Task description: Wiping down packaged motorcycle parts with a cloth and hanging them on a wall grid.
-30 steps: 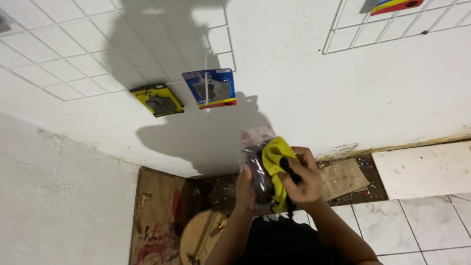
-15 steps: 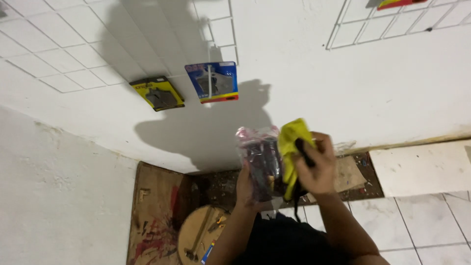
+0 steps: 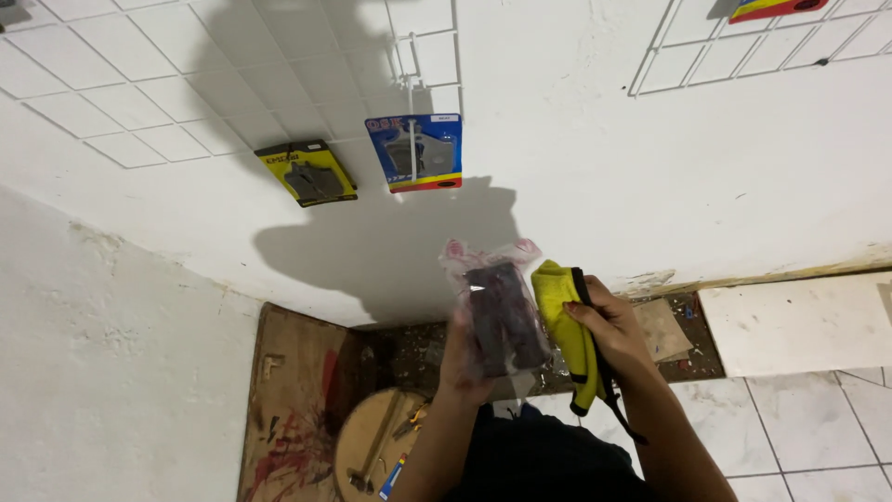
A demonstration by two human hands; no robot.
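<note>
Grip, left hand [image 3: 469, 358]: fingers closed round the lower part of a clear plastic packet [image 3: 497, 311], which stands upright in front of the body with its dark contents showing through the film and its pinkish top edge upward.
Grip, right hand [image 3: 609, 325]: closed on a folded yellow cloth [image 3: 562, 325] with a dark strap or trim running down it; thumb and fingers pinch its upper half and the lower end hangs free.
Packet and cloth: held side by side at about chest height, just beside each other; whether they touch I cannot tell.
Step in hand: by my reading, the packet is being held up while the cloth is off its face, a pause in wiping or a look at the result.
Next move: if wiping goes on, it calls for a steady left-hand hold and the cloth brought flat across the film, lightly enough not to crumple it.
Below the hands: a round wooden stool [image 3: 376, 446] carrying small tools, beside a worn, red-stained board [image 3: 293, 409] leaning in the corner.
Floor: pale tiles [image 3: 818, 437] and a strip of rubble along the wall's foot.
Wall, further off: white wire grid panels [image 3: 111, 102], with a yellow-carded blister pack [image 3: 307, 173] and a blue-carded one [image 3: 414, 152] hanging well apart from the hands.
</note>
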